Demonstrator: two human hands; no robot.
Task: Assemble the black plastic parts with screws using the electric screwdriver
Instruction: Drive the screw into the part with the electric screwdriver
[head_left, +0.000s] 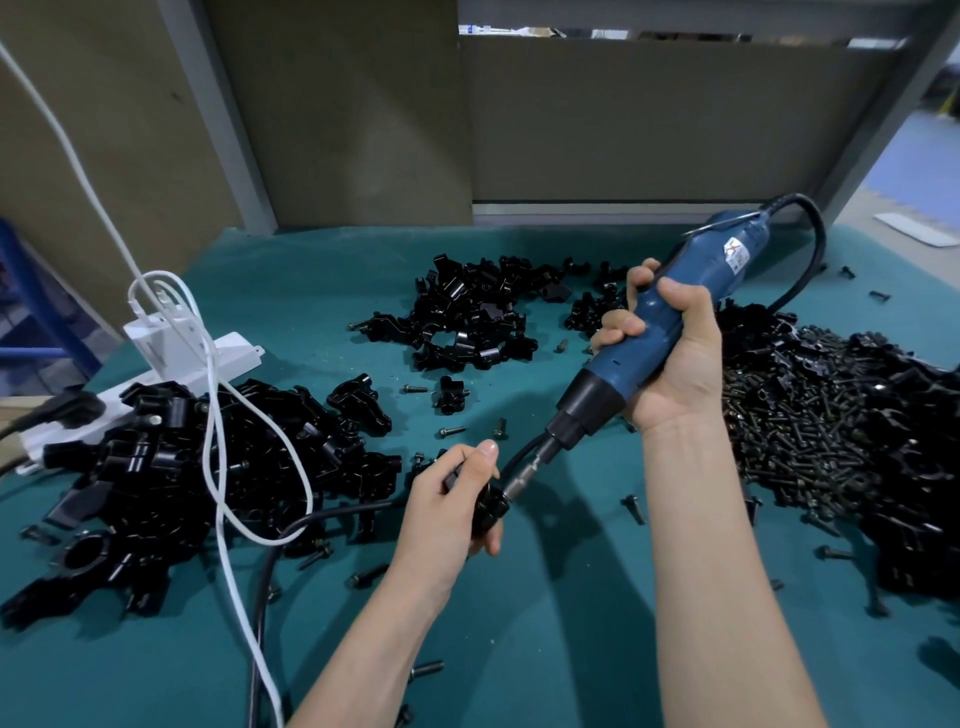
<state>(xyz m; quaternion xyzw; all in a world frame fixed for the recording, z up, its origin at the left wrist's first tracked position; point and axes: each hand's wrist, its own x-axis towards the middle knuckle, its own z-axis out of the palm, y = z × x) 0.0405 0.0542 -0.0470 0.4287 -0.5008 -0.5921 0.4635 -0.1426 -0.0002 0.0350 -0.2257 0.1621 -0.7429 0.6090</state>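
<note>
My right hand (670, 358) grips the blue electric screwdriver (649, 332), which tilts down to the left. Its metal bit (524, 475) meets a small black plastic part (485, 506) that my left hand (447, 504) holds above the table, thumb on top. A heap of dark screws (810, 431) lies at the right. Piles of black plastic parts sit at the left (197, 457) and at the back centre (472, 317).
The table has a teal mat (545, 623) with loose screws scattered on it. A white power strip (171, 358) with a white cable (218, 499) stands at the left. A black cord (291, 535) runs across the mat. Cardboard panels close off the back.
</note>
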